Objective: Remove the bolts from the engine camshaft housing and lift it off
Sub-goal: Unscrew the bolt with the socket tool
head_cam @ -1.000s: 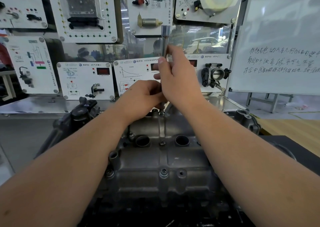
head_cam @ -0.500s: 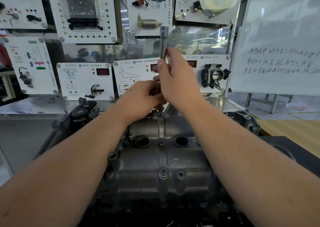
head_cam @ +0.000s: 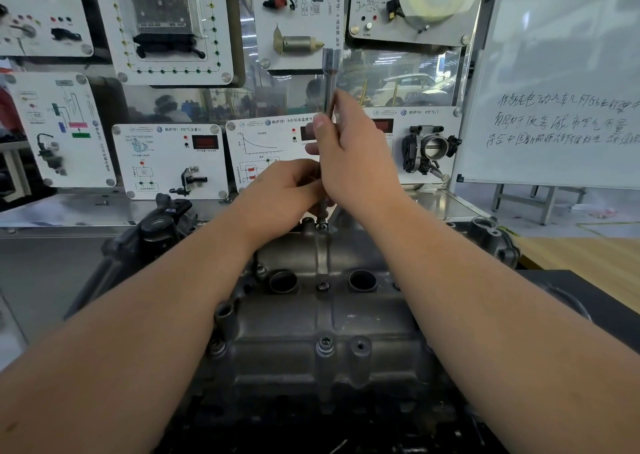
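Beneath both hands lies the dark grey cast-metal camshaft housing (head_cam: 322, 315), seated on the engine and stretching back toward the person. At its far edge the right hand (head_cam: 356, 162) is wrapped around a long, upright silver socket extension bar (head_cam: 330, 82), while the left hand (head_cam: 280, 193), just beside and touching it, curls round the bar's lower end, steadying it over a far-edge bolt (head_cam: 322, 225). Judging by this, bolt removal is under way, with this bolt being spun out. Nearer the person than the hands, two more bolts (head_cam: 325, 342) sit along the housing's centre line. Next calls for lifting this bolt clear, then moving the bar to those.
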Available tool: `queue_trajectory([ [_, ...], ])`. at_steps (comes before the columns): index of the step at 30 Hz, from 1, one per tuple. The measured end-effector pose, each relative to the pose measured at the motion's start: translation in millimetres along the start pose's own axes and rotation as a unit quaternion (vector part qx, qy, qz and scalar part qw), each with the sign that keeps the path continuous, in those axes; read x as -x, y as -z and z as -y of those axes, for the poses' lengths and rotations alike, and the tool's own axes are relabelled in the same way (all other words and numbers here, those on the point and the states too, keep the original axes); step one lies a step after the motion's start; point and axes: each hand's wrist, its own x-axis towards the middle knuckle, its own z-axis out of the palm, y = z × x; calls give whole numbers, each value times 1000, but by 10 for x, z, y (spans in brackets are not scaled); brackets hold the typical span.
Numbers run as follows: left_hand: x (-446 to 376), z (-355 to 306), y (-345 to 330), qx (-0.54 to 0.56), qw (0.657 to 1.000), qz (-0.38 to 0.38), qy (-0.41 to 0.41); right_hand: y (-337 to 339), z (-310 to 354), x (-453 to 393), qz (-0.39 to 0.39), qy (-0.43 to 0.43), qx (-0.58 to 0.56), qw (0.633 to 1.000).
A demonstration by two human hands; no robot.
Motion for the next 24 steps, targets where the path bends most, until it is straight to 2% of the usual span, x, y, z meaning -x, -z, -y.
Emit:
queue_trajectory([
  [13,13,-52,26,-13,1000,3,-4,39,7,19,-24,23,30,999],
  [24,-10,-7,7,21,1000,-4,16,15,23,18,8,6,-13,1000],
])
